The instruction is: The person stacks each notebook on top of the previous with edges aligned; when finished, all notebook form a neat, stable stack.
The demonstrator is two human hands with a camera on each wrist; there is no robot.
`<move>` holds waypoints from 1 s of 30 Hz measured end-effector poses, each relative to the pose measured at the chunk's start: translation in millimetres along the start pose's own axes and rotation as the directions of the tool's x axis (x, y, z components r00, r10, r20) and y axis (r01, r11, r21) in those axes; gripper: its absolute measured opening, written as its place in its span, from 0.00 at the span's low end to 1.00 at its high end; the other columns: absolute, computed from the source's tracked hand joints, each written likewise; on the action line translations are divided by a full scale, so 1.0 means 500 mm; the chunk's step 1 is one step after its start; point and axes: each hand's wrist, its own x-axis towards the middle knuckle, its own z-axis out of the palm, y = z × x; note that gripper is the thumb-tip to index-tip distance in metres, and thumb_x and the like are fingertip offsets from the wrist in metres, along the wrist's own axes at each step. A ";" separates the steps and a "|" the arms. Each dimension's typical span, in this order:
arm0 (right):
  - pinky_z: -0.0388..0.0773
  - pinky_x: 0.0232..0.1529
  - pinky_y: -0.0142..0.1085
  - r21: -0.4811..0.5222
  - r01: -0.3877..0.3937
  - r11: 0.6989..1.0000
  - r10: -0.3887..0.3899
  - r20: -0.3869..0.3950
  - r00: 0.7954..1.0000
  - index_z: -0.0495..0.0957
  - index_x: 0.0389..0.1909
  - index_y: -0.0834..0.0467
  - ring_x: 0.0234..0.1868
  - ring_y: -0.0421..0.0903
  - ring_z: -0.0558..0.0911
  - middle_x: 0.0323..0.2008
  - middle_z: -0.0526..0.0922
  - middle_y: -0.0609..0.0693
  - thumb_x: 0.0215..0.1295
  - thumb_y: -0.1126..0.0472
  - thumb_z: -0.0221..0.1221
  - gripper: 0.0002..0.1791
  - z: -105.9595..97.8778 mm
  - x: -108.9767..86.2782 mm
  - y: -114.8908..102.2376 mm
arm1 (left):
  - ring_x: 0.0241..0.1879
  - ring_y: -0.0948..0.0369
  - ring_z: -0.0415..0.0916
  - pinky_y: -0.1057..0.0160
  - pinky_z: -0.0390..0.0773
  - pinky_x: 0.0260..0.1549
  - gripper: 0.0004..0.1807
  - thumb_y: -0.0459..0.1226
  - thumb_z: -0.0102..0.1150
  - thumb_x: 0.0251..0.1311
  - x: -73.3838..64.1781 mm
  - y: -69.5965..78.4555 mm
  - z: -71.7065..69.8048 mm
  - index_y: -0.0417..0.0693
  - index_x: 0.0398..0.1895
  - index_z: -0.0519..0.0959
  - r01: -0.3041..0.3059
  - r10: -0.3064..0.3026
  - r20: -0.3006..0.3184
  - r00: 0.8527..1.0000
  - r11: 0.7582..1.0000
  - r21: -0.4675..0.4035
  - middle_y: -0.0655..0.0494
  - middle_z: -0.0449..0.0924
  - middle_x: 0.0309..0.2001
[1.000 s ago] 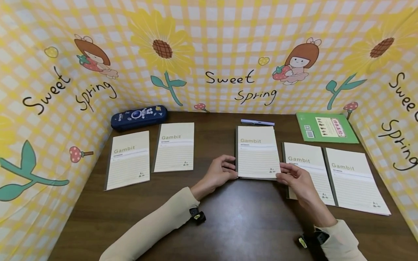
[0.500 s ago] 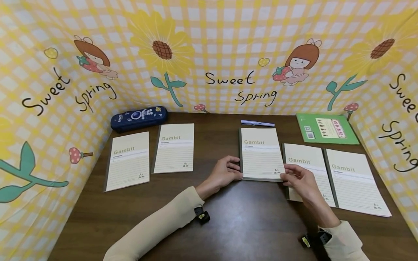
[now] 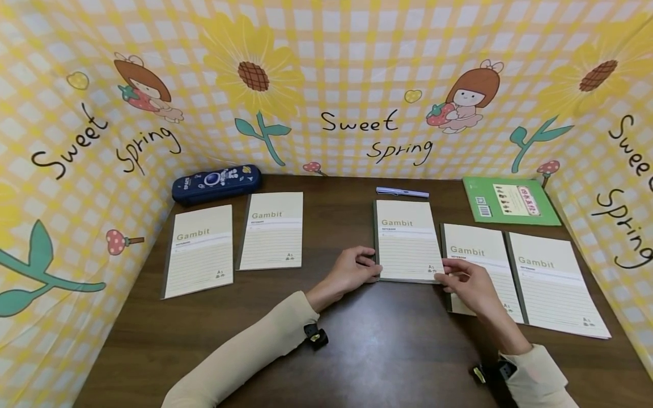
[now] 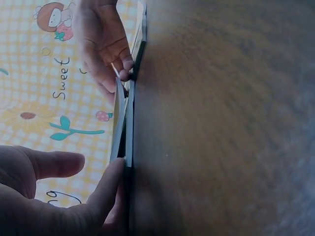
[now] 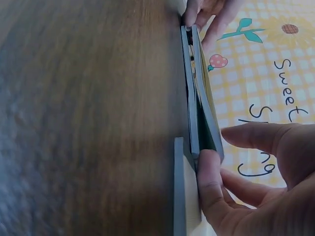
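Note:
In front of me lies a cream Gambit notebook (image 3: 408, 243) on top of a second one of like size; the dark spine is on the left. The upper notebook is raised at its right near corner, leaving a wedge-shaped gap above the lower notebook (image 5: 191, 105). My left hand (image 3: 354, 269) holds the left near corner, thumb at the near edge and bent fingers along the spine side. At the opposite corner my right hand (image 3: 471, 283) pinches the upper notebook, thumb tip at the gap. Its other fingers are partly hidden behind the edge.
Two Gambit notebooks (image 3: 487, 249) (image 3: 553, 272) lie close on the right, under and beside my right hand. Two more notebooks (image 3: 199, 249) (image 3: 272, 226) are at left. Behind are a navy pencil case (image 3: 216, 184), a lilac pen (image 3: 402, 192) and a green book (image 3: 484, 187).
Both hands and the stacked notebooks have shifted slightly right and toward me, mostly in the first half second. Since then, my left thumb has moved slightly up along the corner.

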 end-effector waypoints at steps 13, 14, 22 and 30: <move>0.78 0.35 0.28 -0.288 0.105 0.952 -0.109 0.002 0.994 0.77 0.65 0.71 0.41 0.49 0.87 0.48 0.85 0.64 0.59 0.58 0.76 0.36 0.001 -0.002 -0.009 | 0.42 0.49 0.90 0.60 0.90 0.43 0.24 0.36 0.64 0.71 -0.004 0.009 0.001 0.33 0.66 0.77 0.016 -0.015 -0.018 1.000 0.998 0.067 0.37 0.83 0.52; 0.78 0.36 0.28 -0.292 0.103 0.951 -0.108 0.000 0.994 0.76 0.65 0.70 0.42 0.51 0.87 0.48 0.85 0.64 0.58 0.59 0.77 0.37 0.003 -0.003 -0.009 | 0.42 0.49 0.90 0.60 0.90 0.43 0.24 0.36 0.64 0.71 -0.003 0.008 0.001 0.33 0.66 0.77 0.016 -0.014 -0.017 1.000 0.998 0.069 0.37 0.83 0.52; 0.81 0.38 0.36 -0.362 0.156 0.919 -0.177 -0.026 0.984 0.76 0.65 0.71 0.42 0.56 0.87 0.48 0.83 0.66 0.55 0.66 0.76 0.36 0.016 -0.009 -0.013 | 0.43 0.47 0.89 0.59 0.90 0.44 0.25 0.37 0.63 0.71 -0.003 0.009 -0.001 0.32 0.66 0.76 0.006 -0.005 -0.005 1.000 0.996 0.091 0.36 0.83 0.53; 0.83 0.38 0.40 -0.409 0.191 0.892 -0.223 -0.031 0.974 0.75 0.65 0.72 0.40 0.56 0.88 0.46 0.85 0.66 0.55 0.68 0.75 0.37 0.017 -0.006 -0.018 | 0.41 0.46 0.90 0.60 0.90 0.41 0.25 0.38 0.63 0.71 -0.002 0.009 -0.005 0.31 0.65 0.77 -0.011 0.010 0.005 1.000 0.994 0.107 0.36 0.84 0.53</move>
